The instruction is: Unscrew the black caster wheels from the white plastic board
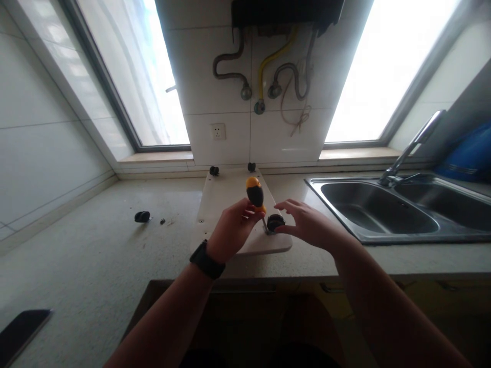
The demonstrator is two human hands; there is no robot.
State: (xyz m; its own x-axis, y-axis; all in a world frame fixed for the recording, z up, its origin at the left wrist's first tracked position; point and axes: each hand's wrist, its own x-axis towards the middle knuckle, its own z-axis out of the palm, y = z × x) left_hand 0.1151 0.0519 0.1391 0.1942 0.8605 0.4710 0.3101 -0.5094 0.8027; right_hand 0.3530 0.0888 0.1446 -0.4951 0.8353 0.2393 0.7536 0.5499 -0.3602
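A white board [222, 204] lies on the countertop with small black caster wheels at its corners. My left hand [230, 230], with a black watch on the wrist, is closed round a screwdriver [255, 194] with an orange and black handle, held upright with its tip down at the near right caster [275, 222]. My right hand [307, 222] hovers at that caster with fingers spread, fingertips touching or almost touching it. Two more casters [214, 170] [251, 166] stand at the board's far corners.
A loose black caster [142, 216] and a small screw [162, 221] lie on the counter [95, 255] to the left. A steel double sink [383, 209] with a tap [414, 145] is at the right. A dark phone [21, 335] lies at the near left edge. A wall socket [218, 131] and pipes hang behind.
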